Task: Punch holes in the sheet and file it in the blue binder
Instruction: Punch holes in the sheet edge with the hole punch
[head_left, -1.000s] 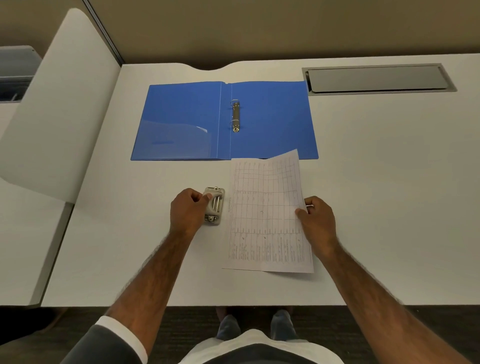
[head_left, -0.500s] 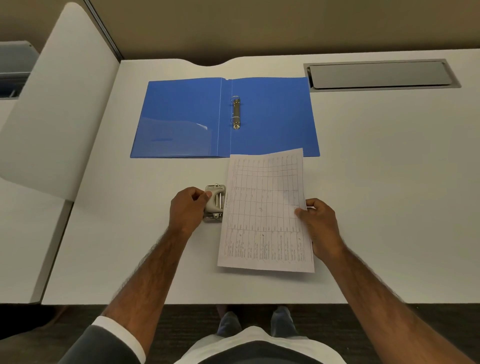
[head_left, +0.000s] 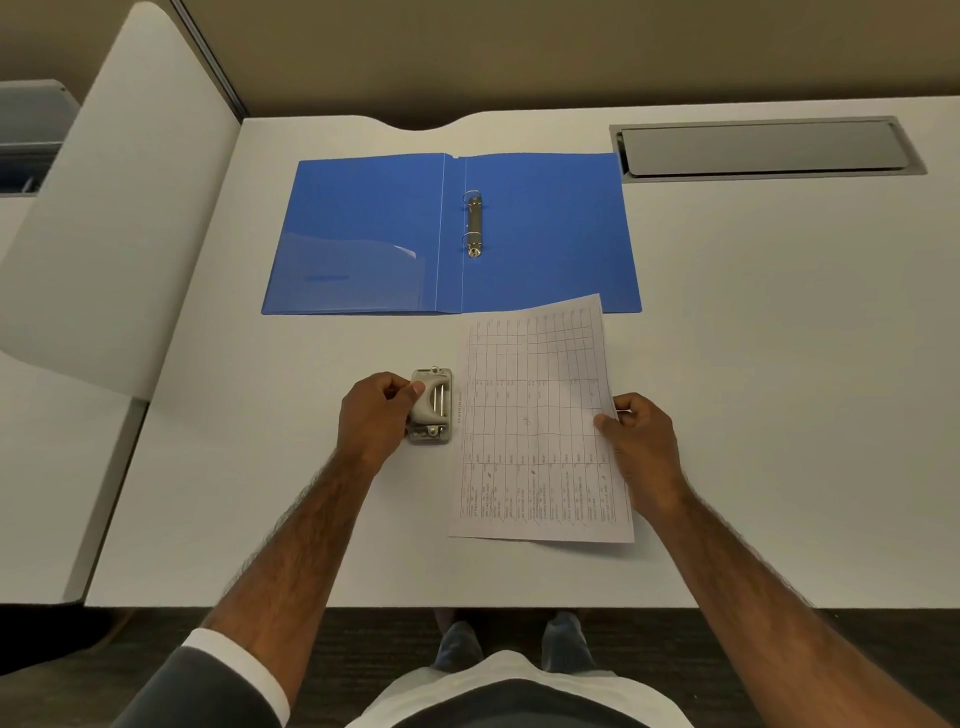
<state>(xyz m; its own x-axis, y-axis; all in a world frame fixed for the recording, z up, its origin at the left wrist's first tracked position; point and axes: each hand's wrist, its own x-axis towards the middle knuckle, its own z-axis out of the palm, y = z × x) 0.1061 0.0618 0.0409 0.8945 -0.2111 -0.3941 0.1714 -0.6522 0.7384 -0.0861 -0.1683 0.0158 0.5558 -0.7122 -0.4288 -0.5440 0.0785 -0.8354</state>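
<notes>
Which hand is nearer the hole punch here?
Left. The left hand grips the hole punch from its left; the right hand holds the sheet at its far edge.

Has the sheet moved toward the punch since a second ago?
Yes. The sheet has slid left: its left edge, earlier clear of the punch, now sits right against it. The right hand holds its right edge; the punch itself has stayed put.

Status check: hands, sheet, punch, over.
Left hand gripping hole punch. Right hand pinching sheet by right edge, left edge beside punch, not inserted. Blue binder open, rings unobstructed.
</notes>
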